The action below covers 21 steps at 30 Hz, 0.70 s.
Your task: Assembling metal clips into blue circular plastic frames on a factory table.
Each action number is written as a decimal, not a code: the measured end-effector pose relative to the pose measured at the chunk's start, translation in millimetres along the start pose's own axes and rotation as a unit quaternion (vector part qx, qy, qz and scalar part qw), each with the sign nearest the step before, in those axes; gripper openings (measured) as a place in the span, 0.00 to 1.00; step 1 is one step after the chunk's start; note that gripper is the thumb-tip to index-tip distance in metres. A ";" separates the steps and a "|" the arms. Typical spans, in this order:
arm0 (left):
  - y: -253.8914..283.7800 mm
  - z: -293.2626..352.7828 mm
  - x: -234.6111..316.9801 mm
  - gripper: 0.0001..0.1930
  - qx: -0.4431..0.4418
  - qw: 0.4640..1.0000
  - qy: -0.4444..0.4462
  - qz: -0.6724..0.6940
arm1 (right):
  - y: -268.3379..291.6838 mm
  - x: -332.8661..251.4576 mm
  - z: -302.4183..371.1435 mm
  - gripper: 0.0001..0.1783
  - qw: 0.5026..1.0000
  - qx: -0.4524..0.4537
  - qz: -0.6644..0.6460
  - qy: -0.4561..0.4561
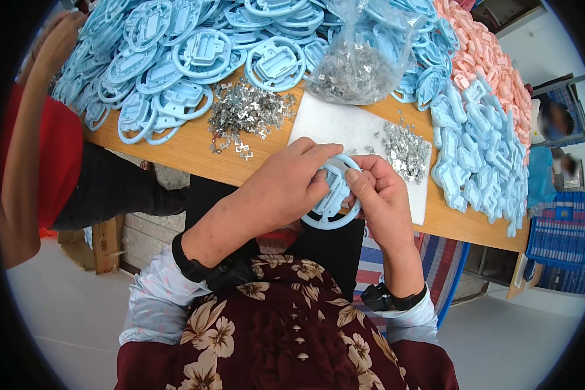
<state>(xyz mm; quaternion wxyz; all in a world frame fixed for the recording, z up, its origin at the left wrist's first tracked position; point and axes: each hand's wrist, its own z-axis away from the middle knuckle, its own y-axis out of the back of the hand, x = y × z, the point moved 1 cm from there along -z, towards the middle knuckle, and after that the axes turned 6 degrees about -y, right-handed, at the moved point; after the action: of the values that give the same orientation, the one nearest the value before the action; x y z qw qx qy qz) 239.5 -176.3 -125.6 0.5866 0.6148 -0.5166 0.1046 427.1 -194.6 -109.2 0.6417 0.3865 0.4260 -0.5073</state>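
Between my two hands, just over the table's front edge, is a light blue plastic ring-shaped part [331,222] with a shaped frame inside its ring. My left hand [291,179] grips its left and upper side, fingers curled around the rim. On the right, my right hand [380,188] is closed on the rim with its thumb over the front. Whether a small metal piece is also in my fingers is hidden. Beyond my hands lies a white sheet [331,120] with a heap of small silver metal clips [406,151] on its right part.
Many similar blue ring parts [205,52] are piled at the back left. Another metal clip heap [247,110] and a clear bag of clips [354,71] stand nearer. Blue pieces [478,149] and pink pieces [491,71] cover the right. A person in red [55,156] is at the left.
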 end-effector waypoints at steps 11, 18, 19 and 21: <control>-7.9 14.3 -19.9 0.24 0.014 0.684 0.163 0.711 | -20.3 8.2 -9.8 0.11 0.989 0.067 -0.035 0.130; -8.8 22.1 -16.8 0.25 0.010 0.671 0.133 0.730 | -33.2 10.9 -12.5 0.09 0.984 0.034 -0.084 0.155; -7.9 21.9 -17.4 0.25 0.010 0.669 0.136 0.731 | -32.7 12.1 -14.5 0.09 0.981 0.059 -0.056 0.178; -8.1 20.4 -18.1 0.24 0.017 0.671 0.159 0.724 | -25.8 12.6 -15.5 0.10 0.985 0.058 -0.045 0.158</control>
<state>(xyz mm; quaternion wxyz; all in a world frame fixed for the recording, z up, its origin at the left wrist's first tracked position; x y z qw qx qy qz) 227.8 -185.8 -149.8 0.3898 0.0320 -0.6966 0.6014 401.0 -189.1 -127.9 0.5194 0.4787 0.5087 -0.4922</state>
